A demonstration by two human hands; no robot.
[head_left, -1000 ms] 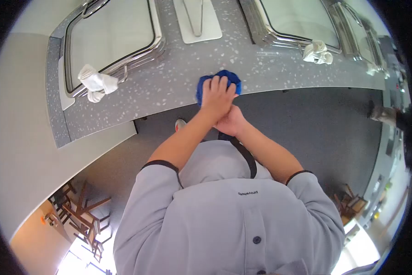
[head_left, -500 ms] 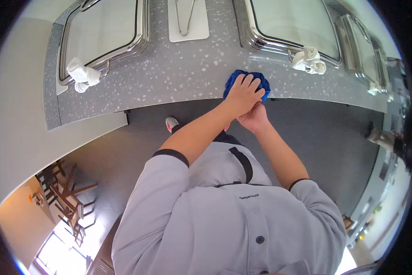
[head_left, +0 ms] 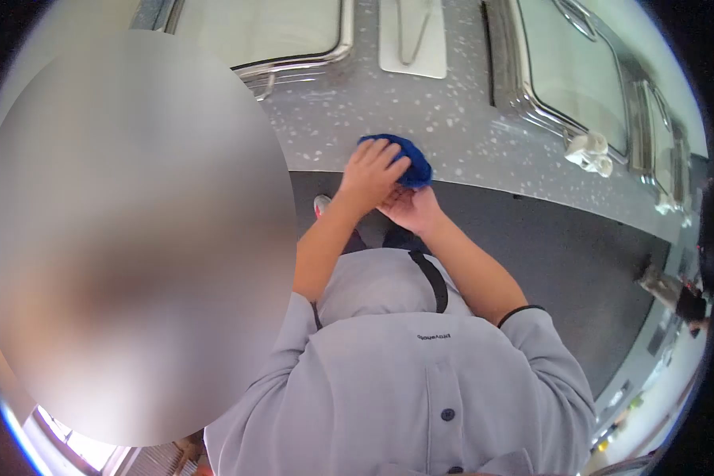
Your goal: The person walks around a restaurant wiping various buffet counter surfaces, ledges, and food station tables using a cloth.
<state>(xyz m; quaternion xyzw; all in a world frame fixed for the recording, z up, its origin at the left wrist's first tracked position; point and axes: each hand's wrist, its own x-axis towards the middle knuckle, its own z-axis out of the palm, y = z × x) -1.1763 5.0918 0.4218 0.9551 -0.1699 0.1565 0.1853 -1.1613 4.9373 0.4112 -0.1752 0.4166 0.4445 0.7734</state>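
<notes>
A crumpled blue cloth (head_left: 417,165) is bunched up at the front edge of the speckled grey counter (head_left: 325,127). My left hand (head_left: 370,170) lies over its left side, with the fingers curled across the top. From below, my right hand (head_left: 414,209) meets the cloth's lower edge, palm turned up and fingers bent in toward it; the fingertips are partly hidden. Behind the cloth, metal tongs (head_left: 408,62) rest on a white tray (head_left: 434,70).
Glass-lidded chafing dishes (head_left: 523,99) stand on the counter to the right, with white cloth (head_left: 589,154) tied on a handle. Another glass lid (head_left: 285,32) is at the back left. A large blurred oval hides the left side. At far right is a person's dark-clad figure (head_left: 688,301).
My view has swung left, so the counter items appear farther right. Both hands and the blue cloth have shifted left along the counter edge. A blurred patch now covers the left.
</notes>
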